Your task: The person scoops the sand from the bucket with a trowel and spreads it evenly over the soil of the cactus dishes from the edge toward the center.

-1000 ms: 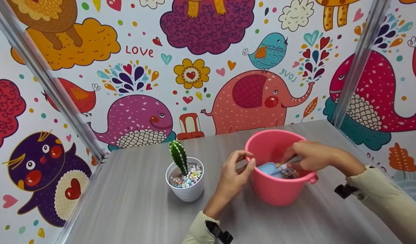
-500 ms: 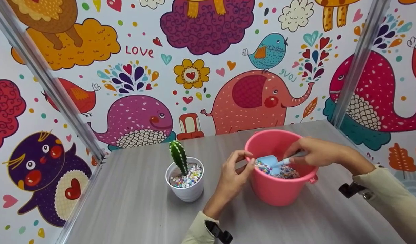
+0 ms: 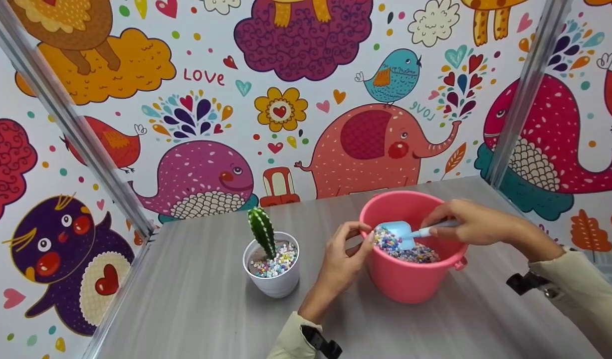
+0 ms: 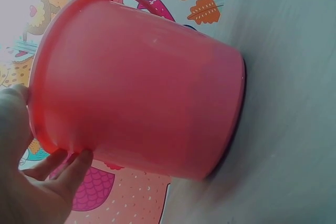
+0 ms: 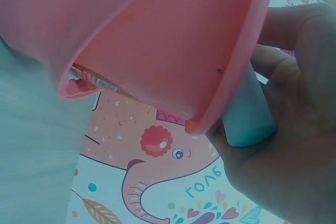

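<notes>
A pink bucket (image 3: 410, 284) stands upright on the table, with small multicoloured beads (image 3: 420, 254) inside. My left hand (image 3: 341, 262) pinches its left rim; in the left wrist view the thumb and fingers lie on either side of the bucket's edge. Inside the bucket is a light-blue scoop (image 3: 399, 229), its blade loaded with beads near the left wall. The right hand (image 3: 468, 222) holds the scoop by its handle, over the right part of the bucket. In the right wrist view the handle's end (image 5: 249, 116) shows between the fingers and the palm, while the bucket wall hides the blade.
Left of the bucket stands a white pot (image 3: 276, 288) with a green cactus (image 3: 262, 230) set among coloured beads. The grey table (image 3: 196, 299) meets patterned wall panels (image 3: 281, 55) at the back. Metal posts (image 3: 527, 94) rise at the corners.
The right hand has drawn back slightly up and to the right. The scoop has risen out of the beads and now carries a heap. The left hand keeps its place on the rim.
</notes>
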`<act>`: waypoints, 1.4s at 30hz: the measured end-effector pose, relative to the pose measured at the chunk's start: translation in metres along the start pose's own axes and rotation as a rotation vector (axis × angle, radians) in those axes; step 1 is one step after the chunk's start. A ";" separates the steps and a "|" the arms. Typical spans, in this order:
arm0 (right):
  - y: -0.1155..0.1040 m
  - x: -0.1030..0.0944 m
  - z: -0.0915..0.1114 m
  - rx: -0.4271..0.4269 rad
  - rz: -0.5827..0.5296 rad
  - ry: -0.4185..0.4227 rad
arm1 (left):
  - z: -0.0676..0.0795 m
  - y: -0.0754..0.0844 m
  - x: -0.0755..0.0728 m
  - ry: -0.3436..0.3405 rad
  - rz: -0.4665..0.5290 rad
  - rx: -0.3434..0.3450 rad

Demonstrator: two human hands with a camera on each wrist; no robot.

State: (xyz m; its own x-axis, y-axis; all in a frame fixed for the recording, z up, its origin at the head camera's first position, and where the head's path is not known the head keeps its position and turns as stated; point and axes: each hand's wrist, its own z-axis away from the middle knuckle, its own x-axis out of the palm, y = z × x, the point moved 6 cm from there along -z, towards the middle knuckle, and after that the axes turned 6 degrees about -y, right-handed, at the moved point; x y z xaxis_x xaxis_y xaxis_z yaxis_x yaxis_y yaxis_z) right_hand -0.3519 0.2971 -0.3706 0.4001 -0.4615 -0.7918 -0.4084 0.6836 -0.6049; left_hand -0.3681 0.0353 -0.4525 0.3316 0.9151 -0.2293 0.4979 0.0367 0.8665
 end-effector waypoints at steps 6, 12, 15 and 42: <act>0.001 -0.004 0.006 0.021 -0.007 0.037 | -0.001 -0.002 0.000 0.000 0.019 -0.006; 0.002 -0.004 0.008 0.021 -0.009 0.057 | -0.001 -0.003 0.000 -0.002 0.021 -0.014; 0.002 -0.004 0.009 0.022 -0.010 0.065 | -0.001 -0.002 0.001 -0.003 0.015 -0.014; -0.005 -0.008 0.012 0.003 0.010 0.142 | -0.002 0.045 -0.062 0.064 -0.277 0.110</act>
State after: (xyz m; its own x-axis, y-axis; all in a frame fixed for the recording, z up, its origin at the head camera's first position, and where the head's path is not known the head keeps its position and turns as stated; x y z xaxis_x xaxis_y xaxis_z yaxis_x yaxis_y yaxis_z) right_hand -0.3431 0.3043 -0.3600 0.2761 -0.5300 -0.8018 -0.4088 0.6902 -0.5970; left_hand -0.3683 -0.0185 -0.3986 0.1218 0.8999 -0.4187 0.6475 0.2477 0.7207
